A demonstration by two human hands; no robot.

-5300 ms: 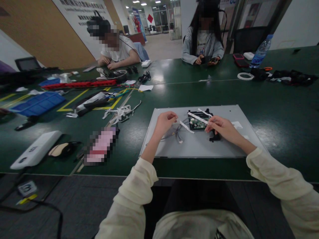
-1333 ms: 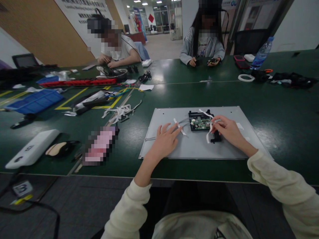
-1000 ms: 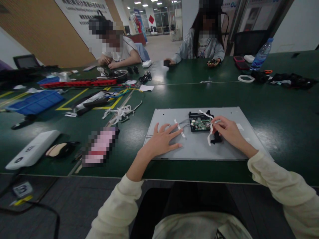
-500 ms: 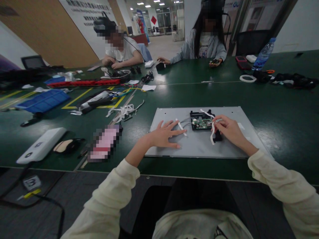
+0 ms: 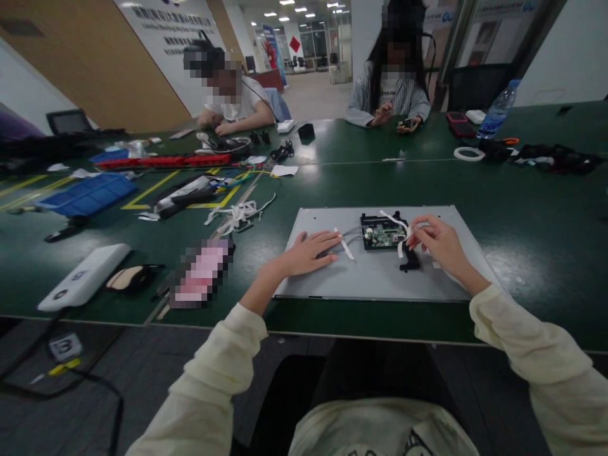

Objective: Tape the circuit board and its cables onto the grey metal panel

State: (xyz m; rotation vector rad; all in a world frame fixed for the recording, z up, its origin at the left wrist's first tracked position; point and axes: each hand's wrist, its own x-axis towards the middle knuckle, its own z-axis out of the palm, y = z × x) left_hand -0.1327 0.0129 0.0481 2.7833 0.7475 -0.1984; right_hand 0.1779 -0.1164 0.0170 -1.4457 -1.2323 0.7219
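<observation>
pinching a dangling white strip (image 5: 401,249) between thumb and fingertips of the right hand (image 5: 437,244), with a green circuit board (image 5: 384,237) just left of those tips and a black bracket (image 5: 411,260) just on their near side. resting the left hand (image 5: 308,254) on a grey panel (image 5: 370,285), with fingers close together and tips at a flat white strip (image 5: 346,247) across grey cables (image 5: 352,230).

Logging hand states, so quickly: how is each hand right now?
Left hand: open, palm down over the gray panel.
Right hand: closed, pinching a white strip.
</observation>
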